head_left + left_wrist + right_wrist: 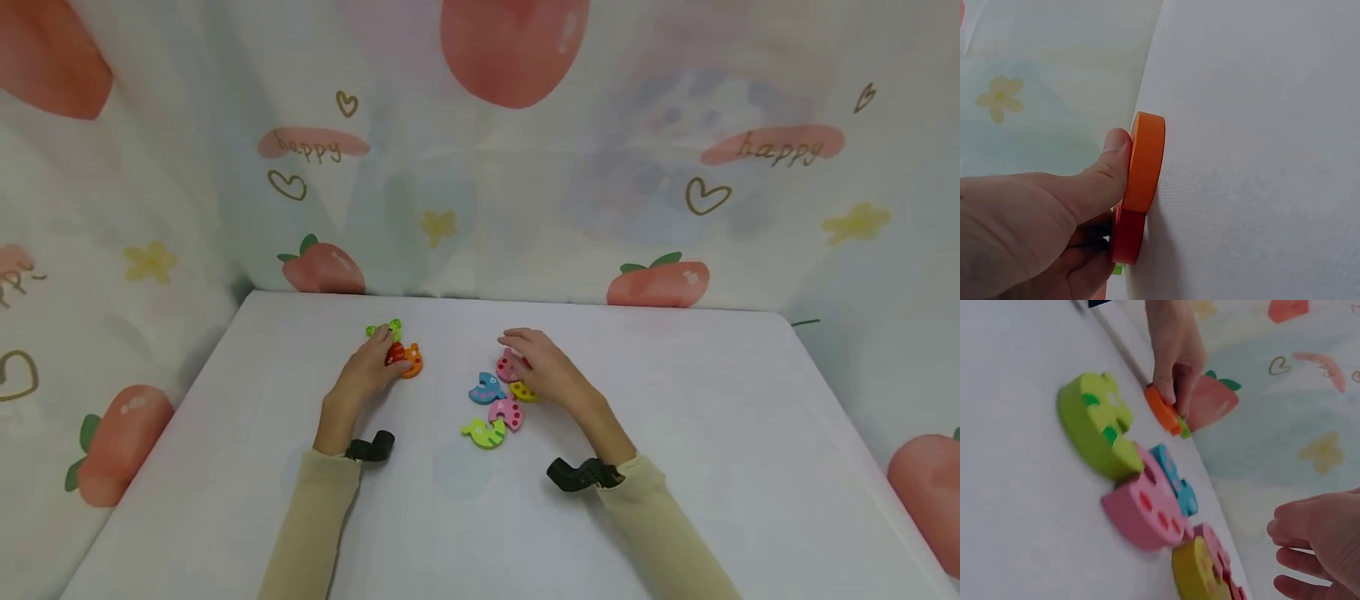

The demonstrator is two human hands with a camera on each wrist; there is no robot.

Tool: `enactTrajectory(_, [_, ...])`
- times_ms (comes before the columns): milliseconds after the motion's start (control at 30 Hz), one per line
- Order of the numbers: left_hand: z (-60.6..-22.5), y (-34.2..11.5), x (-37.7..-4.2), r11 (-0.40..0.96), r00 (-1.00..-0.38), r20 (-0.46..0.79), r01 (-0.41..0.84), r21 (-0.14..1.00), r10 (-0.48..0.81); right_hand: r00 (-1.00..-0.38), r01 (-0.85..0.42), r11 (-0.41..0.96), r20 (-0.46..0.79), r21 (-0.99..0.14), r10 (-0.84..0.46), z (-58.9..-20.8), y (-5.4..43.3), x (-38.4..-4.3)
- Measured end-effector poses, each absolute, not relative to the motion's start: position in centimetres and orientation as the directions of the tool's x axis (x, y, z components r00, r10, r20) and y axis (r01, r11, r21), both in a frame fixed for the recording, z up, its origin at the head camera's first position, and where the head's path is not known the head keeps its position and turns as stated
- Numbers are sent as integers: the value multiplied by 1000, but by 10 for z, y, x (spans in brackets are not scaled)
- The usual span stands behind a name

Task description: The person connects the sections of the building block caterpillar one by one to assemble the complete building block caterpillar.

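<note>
My left hand rests on small wooden animal-shaped pieces at the table's left. Its thumb touches the top of an orange piece, and its other fingers lie over a red piece and a green piece, partly hiding both. My right hand, fingers loosely bent and apart, hovers over a pink piece with nothing held. Around it lie a yellow piece, a blue piece, another pink piece and a lime-green striped piece, close together in a curving row.
The pieces lie on a white-covered table. A printed curtain with fruit and hearts hangs behind it and down the sides. Each wrist wears a black strap mount, such as the right wrist mount.
</note>
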State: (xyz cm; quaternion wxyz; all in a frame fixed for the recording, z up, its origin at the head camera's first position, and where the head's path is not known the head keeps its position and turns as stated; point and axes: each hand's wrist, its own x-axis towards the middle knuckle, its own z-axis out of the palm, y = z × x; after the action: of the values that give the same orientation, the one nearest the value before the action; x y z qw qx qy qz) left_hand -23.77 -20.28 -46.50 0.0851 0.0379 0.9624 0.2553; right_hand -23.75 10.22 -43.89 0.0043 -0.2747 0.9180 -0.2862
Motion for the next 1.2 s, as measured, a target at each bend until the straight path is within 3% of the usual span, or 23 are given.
enactTrajectory(333, [-463, -203, -237, 869, -984, -128, 47, 493, 125, -844, -496, 705, 89, -507, -529, -447, 142, -242])
enactTrajectory(500, [-463, -203, -237, 864, -985, -130, 33, 503, 113, -792, -535, 661, 40, -526, -609, -443, 141, -241])
enactTrajectory(767, [-466, -201, -237, 861, -980, -155, 29, 509, 125, -654, -580, 563, -77, -588, -753, -431, 128, -226])
enactTrajectory(1200, [-466, -203, -239, 849, -982, -137, 40, 527, 131, -572, -519, 576, -244, -632, -783, -426, 127, -224])
